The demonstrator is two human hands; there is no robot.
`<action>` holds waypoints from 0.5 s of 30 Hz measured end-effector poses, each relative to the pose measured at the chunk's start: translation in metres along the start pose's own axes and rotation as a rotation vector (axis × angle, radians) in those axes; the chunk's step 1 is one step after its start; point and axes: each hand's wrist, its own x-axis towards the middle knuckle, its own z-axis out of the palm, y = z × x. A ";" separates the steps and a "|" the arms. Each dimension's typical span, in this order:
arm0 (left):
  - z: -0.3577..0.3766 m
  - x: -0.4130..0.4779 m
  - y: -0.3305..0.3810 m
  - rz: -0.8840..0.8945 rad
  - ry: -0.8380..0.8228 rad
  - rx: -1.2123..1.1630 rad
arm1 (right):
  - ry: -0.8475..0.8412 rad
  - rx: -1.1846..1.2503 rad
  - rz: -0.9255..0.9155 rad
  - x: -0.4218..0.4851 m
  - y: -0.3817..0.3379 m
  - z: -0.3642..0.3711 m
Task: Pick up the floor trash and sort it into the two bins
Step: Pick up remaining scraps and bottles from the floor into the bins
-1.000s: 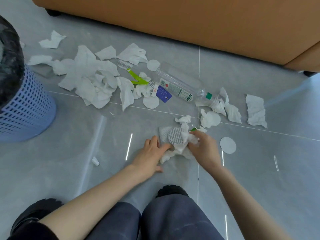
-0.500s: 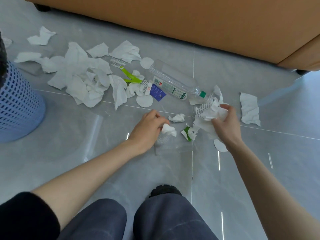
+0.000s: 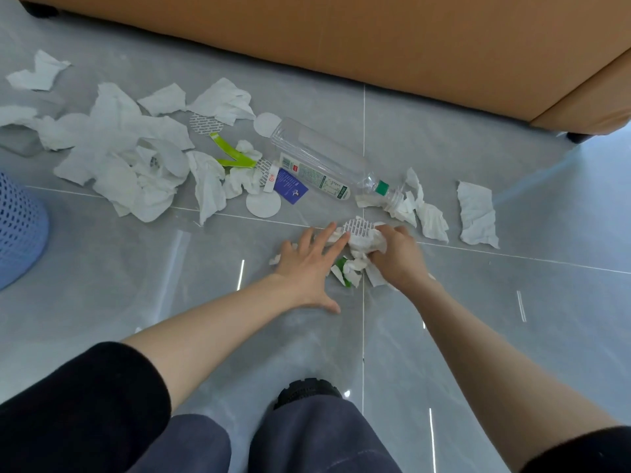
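Tissue wad [image 3: 362, 234], gripped by right hand [image 3: 400, 261]; left hand [image 3: 307, 266] splayed flat (touching it)

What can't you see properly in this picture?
Head view:
- Blue bin: cut off by the left edge; its top is out of view.
- Bottle label: print too small to read.
- Paper wad: partly covered by the right hand gripping it.
- Shoe: mostly hidden behind the knees.
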 end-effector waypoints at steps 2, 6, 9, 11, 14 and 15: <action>0.005 0.004 -0.001 -0.006 0.061 0.025 | 0.053 0.058 -0.005 -0.002 0.006 0.000; 0.007 0.005 -0.007 -0.002 0.125 -0.140 | 0.180 0.258 0.049 -0.017 0.019 -0.012; 0.008 0.002 -0.006 -0.015 0.126 -0.197 | 0.272 0.346 0.143 -0.027 0.036 -0.021; 0.009 0.002 -0.005 -0.038 0.125 -0.259 | 0.306 0.363 0.218 -0.029 0.051 -0.021; 0.011 0.002 -0.004 -0.055 0.142 -0.322 | 0.150 0.261 0.384 -0.034 0.070 -0.012; 0.012 0.002 -0.005 -0.055 0.155 -0.338 | 0.080 0.235 0.408 -0.036 0.073 -0.009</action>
